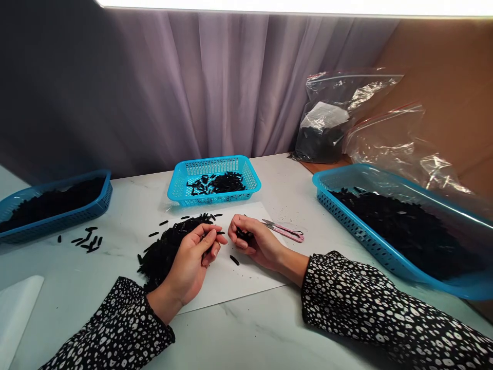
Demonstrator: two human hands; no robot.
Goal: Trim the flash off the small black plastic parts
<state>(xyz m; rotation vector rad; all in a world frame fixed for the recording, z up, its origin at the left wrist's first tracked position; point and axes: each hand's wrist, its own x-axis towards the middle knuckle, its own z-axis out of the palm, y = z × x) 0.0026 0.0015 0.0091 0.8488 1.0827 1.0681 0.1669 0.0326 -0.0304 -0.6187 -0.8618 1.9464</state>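
Observation:
My left hand (194, 259) rests on a white sheet of paper (246, 275) and pinches one small black piece between thumb and fingers. Just left of it lies a pile of small black pieces (164, 252). My right hand (254, 244) is curled shut around several of the same black pieces, a few centimetres from the left hand. One loose black piece (234, 260) lies on the paper between the hands. Pink thread snips (285, 230) lie on the paper right behind my right hand.
A small blue basket (214, 180) with some black pieces stands behind the paper. A large blue basket (389, 226) full of them sits at the right, another blue basket (54, 205) at the left. Clear plastic bags (339, 118) lean at the back right. Stray pieces (88, 240) dot the table.

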